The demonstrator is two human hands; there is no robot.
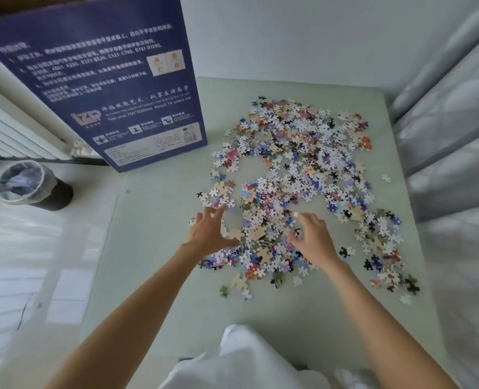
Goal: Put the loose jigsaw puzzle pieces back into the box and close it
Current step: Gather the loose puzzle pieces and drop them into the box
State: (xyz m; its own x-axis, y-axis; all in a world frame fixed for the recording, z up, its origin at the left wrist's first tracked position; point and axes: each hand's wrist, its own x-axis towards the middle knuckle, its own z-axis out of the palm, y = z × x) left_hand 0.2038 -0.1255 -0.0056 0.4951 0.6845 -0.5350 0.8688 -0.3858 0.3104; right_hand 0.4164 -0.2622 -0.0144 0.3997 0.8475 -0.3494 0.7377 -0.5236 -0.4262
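Puzzle pieces [297, 175] lying spread across table [162, 276]; left hand [210, 231] and right hand [311, 237] cupping inward, fingers spread, grasping nothing; strays near the edge risking sliding off.

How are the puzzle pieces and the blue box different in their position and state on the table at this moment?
The puzzle pieces lie flat and scattered over the table; the blue box stands upright at its far left edge. The pieces are many and small; the box is one large thing. The left hand and right hand are on the pieces; neither touches the box. Both rest on the same table.
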